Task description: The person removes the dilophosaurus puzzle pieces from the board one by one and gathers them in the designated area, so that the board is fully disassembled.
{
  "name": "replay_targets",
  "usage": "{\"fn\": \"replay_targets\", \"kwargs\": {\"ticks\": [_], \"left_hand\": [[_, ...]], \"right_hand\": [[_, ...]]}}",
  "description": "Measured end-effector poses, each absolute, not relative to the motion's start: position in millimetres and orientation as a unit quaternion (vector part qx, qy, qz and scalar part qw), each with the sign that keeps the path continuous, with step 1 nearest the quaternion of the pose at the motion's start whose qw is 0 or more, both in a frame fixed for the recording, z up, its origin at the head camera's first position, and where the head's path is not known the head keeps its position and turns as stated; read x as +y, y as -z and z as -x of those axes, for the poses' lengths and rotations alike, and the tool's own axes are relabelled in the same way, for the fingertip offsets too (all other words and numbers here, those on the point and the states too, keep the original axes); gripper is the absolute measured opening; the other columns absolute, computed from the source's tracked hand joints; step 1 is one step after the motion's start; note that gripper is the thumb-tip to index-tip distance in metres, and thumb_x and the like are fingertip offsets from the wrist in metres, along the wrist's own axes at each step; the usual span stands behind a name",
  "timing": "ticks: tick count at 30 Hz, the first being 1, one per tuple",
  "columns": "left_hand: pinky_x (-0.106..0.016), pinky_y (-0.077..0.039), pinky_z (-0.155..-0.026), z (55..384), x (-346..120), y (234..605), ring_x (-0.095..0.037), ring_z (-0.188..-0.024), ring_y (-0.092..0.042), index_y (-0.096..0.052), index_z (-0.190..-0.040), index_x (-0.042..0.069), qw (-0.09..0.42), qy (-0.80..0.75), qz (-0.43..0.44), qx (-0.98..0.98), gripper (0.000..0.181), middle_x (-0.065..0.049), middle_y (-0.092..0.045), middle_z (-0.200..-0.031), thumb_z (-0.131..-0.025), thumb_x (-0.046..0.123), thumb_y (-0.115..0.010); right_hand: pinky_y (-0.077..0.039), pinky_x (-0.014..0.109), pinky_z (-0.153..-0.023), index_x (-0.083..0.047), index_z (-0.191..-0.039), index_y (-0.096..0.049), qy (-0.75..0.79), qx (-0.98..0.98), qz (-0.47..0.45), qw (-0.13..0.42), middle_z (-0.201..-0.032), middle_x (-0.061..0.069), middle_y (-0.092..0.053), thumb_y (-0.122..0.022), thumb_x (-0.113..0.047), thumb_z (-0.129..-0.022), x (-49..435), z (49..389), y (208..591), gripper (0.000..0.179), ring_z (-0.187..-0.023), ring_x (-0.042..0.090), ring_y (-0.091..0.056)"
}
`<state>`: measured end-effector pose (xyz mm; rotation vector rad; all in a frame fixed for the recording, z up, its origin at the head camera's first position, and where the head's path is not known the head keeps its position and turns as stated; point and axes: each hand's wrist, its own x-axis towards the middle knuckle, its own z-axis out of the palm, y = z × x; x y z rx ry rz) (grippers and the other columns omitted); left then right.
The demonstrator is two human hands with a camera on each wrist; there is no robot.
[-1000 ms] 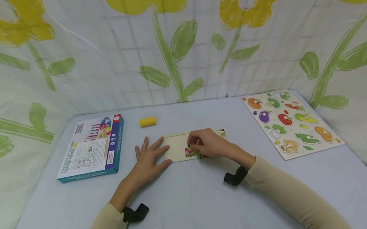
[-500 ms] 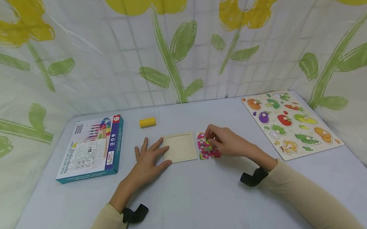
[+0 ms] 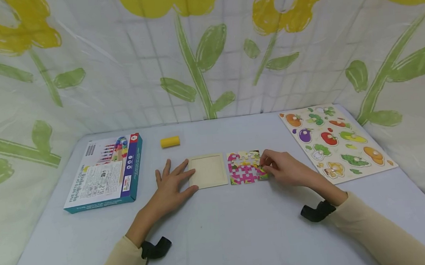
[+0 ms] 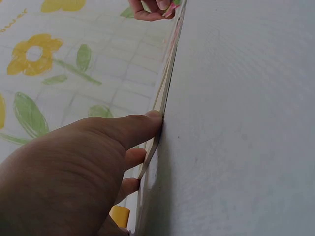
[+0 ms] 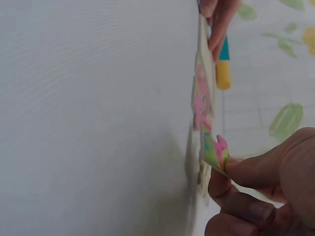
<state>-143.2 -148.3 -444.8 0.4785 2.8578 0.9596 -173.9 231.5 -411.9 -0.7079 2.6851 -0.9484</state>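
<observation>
My left hand [image 3: 175, 184] lies with spread fingers, its fingertips at the left edge of a square, shallow wooden puzzle tray [image 3: 225, 182]. Bare wood shows inside that tray. Right beside it lies a pink, green and yellow jigsaw [image 3: 242, 172] of interlocked pieces on the table. At the jigsaw's right edge, my right hand [image 3: 286, 169] pinches a puzzle piece [image 5: 213, 149] between thumb and index finger. The right wrist view shows this green and pink piece held tilted, overlapping the jigsaw's near end. In the left wrist view, the thumb touches the tray's edge.
A boxed toy set [image 3: 103, 174] lies on the left of the table. Behind the tray is a yellow cylinder [image 3: 170, 142]. A vegetable knob-puzzle board [image 3: 338, 139] lies at the right. A flower-printed curtain [image 3: 118, 73] hangs along the table's back edge.
My right hand has moved right, from over the tray, across the jigsaw to its right edge, exposing most of the jigsaw. The left hand has stayed at the tray.
</observation>
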Motion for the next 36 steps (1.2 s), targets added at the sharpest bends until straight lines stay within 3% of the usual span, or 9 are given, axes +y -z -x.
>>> {"fn": "replay_targets", "kwargs": {"ticks": [11,28,33,36], "left_hand": [[-0.086,0.011,-0.117,143.4,-150.1,443.5,-0.059,-0.162,0.001,-0.065,-0.146,0.01,0.044,-0.315,-0.155,0.935,0.055,-0.015,-0.036,-0.172,-0.097,0.035,-0.076],[-0.086,0.011,-0.118,143.0,-148.5,442.2,-0.059,-0.162,0.0,-0.065,-0.146,0.01,0.042,-0.314,-0.155,0.936,0.055,-0.016,-0.036,-0.172,-0.097,0.033,-0.076],[-0.086,0.011,-0.118,142.6,-147.7,441.9,-0.059,-0.162,0.0,-0.064,-0.146,0.009,0.045,-0.314,-0.155,0.935,0.055,-0.016,-0.036,-0.172,-0.097,0.033,-0.076],[-0.086,0.011,-0.118,142.0,-147.2,441.8,-0.059,-0.162,0.0,-0.064,-0.146,0.009,0.046,-0.314,-0.154,0.936,0.055,-0.016,-0.036,-0.172,-0.097,0.033,-0.076]], "right_hand": [[-0.041,0.023,-0.059,-0.011,-0.106,-0.077,0.299,0.926,0.218,0.071,-0.098,0.003,-0.078,-0.073,-0.012,-0.099,233.8,171.4,417.6,0.008,-0.068,0.011,-0.05],[-0.046,0.022,-0.065,-0.012,-0.109,-0.081,0.29,0.927,0.23,0.058,-0.099,0.002,-0.078,-0.074,-0.013,-0.099,233.1,174.2,420.8,0.012,-0.075,0.011,-0.054],[-0.046,0.022,-0.064,-0.013,-0.107,-0.08,0.289,0.93,0.22,0.059,-0.096,-0.001,-0.077,-0.079,-0.019,-0.096,236.8,171.7,417.8,0.012,-0.073,0.011,-0.054],[-0.047,0.022,-0.067,-0.014,-0.108,-0.08,0.281,0.93,0.225,0.068,-0.097,-0.003,-0.076,-0.085,-0.026,-0.091,241.3,169.6,415.9,0.022,-0.078,0.012,-0.056]]}}
